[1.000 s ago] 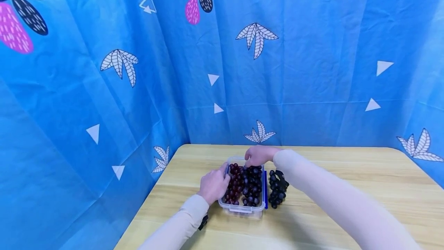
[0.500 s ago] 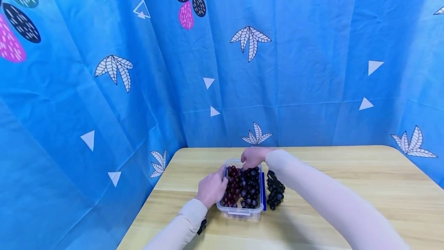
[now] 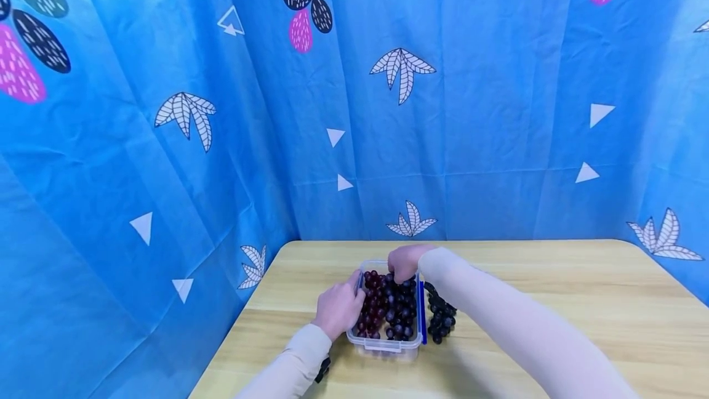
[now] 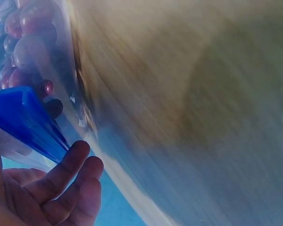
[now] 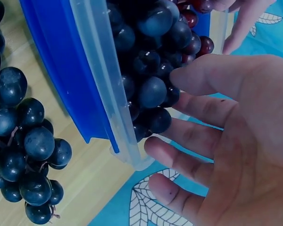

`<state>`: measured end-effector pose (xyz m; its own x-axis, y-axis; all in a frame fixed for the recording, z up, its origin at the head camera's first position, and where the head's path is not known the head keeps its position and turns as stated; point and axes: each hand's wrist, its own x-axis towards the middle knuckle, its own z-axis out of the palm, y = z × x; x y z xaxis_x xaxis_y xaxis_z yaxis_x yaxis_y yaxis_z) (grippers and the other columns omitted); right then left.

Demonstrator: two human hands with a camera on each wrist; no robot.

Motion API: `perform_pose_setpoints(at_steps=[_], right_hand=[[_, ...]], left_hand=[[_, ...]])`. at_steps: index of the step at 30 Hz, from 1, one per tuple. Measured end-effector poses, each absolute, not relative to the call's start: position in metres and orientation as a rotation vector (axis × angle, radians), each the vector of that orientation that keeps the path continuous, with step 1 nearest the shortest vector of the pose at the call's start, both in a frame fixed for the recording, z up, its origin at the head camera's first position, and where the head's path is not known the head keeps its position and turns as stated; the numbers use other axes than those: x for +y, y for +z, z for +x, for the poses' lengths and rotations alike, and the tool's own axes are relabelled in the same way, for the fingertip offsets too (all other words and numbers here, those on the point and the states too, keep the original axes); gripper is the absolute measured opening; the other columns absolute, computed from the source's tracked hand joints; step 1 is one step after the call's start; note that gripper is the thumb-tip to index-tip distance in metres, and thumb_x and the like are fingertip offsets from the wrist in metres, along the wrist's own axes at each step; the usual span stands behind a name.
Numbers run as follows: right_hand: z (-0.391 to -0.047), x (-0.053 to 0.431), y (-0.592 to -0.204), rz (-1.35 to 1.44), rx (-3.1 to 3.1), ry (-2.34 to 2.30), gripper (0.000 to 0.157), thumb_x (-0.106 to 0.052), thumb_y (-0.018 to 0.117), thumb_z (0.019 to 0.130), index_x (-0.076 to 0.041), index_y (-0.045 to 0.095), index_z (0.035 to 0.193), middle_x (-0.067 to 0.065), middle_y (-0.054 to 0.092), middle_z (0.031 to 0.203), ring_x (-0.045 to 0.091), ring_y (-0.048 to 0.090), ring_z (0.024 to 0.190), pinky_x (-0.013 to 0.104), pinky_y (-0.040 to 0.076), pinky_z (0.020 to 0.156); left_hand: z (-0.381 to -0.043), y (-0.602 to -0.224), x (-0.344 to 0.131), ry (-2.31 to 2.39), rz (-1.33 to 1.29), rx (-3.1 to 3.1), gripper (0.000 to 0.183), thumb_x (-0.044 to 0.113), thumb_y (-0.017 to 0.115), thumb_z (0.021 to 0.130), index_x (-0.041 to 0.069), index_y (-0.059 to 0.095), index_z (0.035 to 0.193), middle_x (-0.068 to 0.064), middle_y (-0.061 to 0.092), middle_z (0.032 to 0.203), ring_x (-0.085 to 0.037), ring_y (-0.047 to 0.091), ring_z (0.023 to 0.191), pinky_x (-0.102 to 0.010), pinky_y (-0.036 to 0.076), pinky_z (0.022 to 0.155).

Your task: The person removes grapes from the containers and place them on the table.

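Note:
A clear plastic container (image 3: 382,345) with blue side flaps holds a bunch of red grapes (image 3: 372,306) on its left and a bunch of dark grapes (image 3: 400,313) on its right. My left hand (image 3: 339,310) grips the container's left wall, the thumb over the rim; in the left wrist view its fingers lie by a blue flap (image 4: 30,117). At the far end, my right hand (image 3: 406,261) reaches over the rim. The right wrist view shows its thumb and index finger pinching the end of the dark grapes (image 5: 153,92), the other fingers spread.
Another bunch of dark grapes (image 3: 441,322) lies on the wooden table (image 3: 526,306), just right of the container. The container's right blue flap (image 3: 423,313) hangs out beside it. A blue patterned curtain (image 3: 487,159) rises behind the table and on the left.
My right hand has dipped slightly further into the container at the dark grapes. The left hand keeps its grip on the container's left side. The head view has shifted a little.

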<state>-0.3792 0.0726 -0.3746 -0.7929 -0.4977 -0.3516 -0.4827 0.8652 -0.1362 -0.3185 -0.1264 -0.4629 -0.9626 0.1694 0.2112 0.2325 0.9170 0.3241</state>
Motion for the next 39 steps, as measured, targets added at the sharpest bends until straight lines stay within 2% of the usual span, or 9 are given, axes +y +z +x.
perform_pose_setpoints(at_steps=[3,4,9,13,16,22,27,31,39], right_hand=[[-0.381,0.073,-0.377,-0.715,2.674,-0.062,0.029,-0.005,0.06,0.089,-0.018,0.048,0.066,-0.005,0.032,0.06,0.013,0.024,0.054,0.031,0.028,0.055],[-0.381,0.073,-0.377,-0.713,2.681,-0.062,0.031,-0.006,0.061,0.089,-0.019,0.047,0.065,-0.006,0.031,0.059,0.013,0.024,0.053,0.031,0.028,0.054],[-0.378,0.071,-0.38,-0.674,2.709,-0.078,0.017,-0.015,0.066,0.089,-0.02,0.057,0.075,-0.005,0.043,0.064,0.012,0.039,0.057,0.031,0.036,0.058],[-0.377,0.071,-0.38,-0.65,2.719,-0.092,0.02,-0.017,0.068,0.087,-0.019,0.052,0.074,-0.005,0.041,0.064,0.013,0.038,0.057,0.031,0.035,0.058],[-0.377,0.072,-0.379,-0.656,2.716,-0.116,0.025,-0.016,0.069,0.086,-0.019,0.05,0.071,-0.005,0.039,0.063,0.013,0.037,0.057,0.031,0.034,0.058],[-0.374,0.074,-0.367,-0.698,2.673,-0.129,0.021,-0.015,0.069,0.086,-0.019,0.055,0.07,-0.006,0.043,0.064,0.012,0.039,0.058,0.03,0.035,0.058],[-0.372,0.076,-0.357,-0.714,2.671,-0.115,0.009,-0.014,0.069,0.086,-0.018,0.062,0.089,-0.005,0.056,0.078,0.013,0.048,0.068,0.031,0.041,0.064],[-0.368,0.079,-0.354,-0.728,2.705,-0.109,0.024,-0.019,0.074,0.085,-0.018,0.065,0.108,-0.005,0.062,0.096,0.014,0.054,0.079,0.034,0.048,0.072],[-0.358,0.082,-0.362,-0.826,2.69,-0.174,0.029,-0.017,0.077,0.083,-0.019,0.065,0.109,-0.006,0.061,0.097,0.01,0.053,0.075,0.029,0.047,0.069]], left_hand=[[-0.319,-0.462,-0.126,-0.526,-0.31,-2.89,0.055,0.032,0.047,0.103,0.016,0.041,0.155,0.0,0.049,0.057,-0.015,0.046,0.047,-0.034,0.041,0.049],[-0.319,-0.462,-0.125,-0.531,-0.308,-2.891,0.055,0.033,0.047,0.103,0.016,0.041,0.155,0.0,0.049,0.057,-0.016,0.046,0.046,-0.034,0.041,0.049],[-0.319,-0.464,-0.126,-0.531,-0.301,-2.883,0.055,0.032,0.048,0.102,0.016,0.042,0.154,-0.001,0.052,0.06,-0.016,0.049,0.05,-0.037,0.045,0.052],[-0.319,-0.464,-0.125,-0.514,-0.304,-2.86,0.053,0.032,0.048,0.102,0.016,0.045,0.152,-0.006,0.059,0.066,-0.018,0.053,0.055,-0.04,0.048,0.055],[-0.32,-0.463,-0.123,-0.517,-0.308,-2.847,0.052,0.032,0.048,0.102,0.015,0.046,0.152,-0.005,0.056,0.062,-0.018,0.051,0.052,-0.039,0.045,0.051],[-0.322,-0.461,-0.122,-0.541,-0.306,-2.848,0.053,0.032,0.046,0.103,0.016,0.044,0.153,-0.001,0.048,0.056,-0.017,0.046,0.046,-0.035,0.04,0.047],[-0.324,-0.457,-0.123,-0.548,-0.303,-2.858,0.054,0.033,0.046,0.103,0.016,0.042,0.154,-0.001,0.049,0.057,-0.016,0.047,0.047,-0.035,0.041,0.048],[-0.325,-0.457,-0.124,-0.527,-0.307,-2.853,0.054,0.033,0.047,0.103,0.015,0.044,0.153,-0.002,0.052,0.059,-0.017,0.049,0.05,-0.036,0.042,0.049],[-0.321,-0.464,-0.127,-0.52,-0.286,-2.892,0.055,0.034,0.047,0.102,0.018,0.041,0.155,0.0,0.048,0.054,-0.016,0.045,0.044,-0.034,0.038,0.046]])
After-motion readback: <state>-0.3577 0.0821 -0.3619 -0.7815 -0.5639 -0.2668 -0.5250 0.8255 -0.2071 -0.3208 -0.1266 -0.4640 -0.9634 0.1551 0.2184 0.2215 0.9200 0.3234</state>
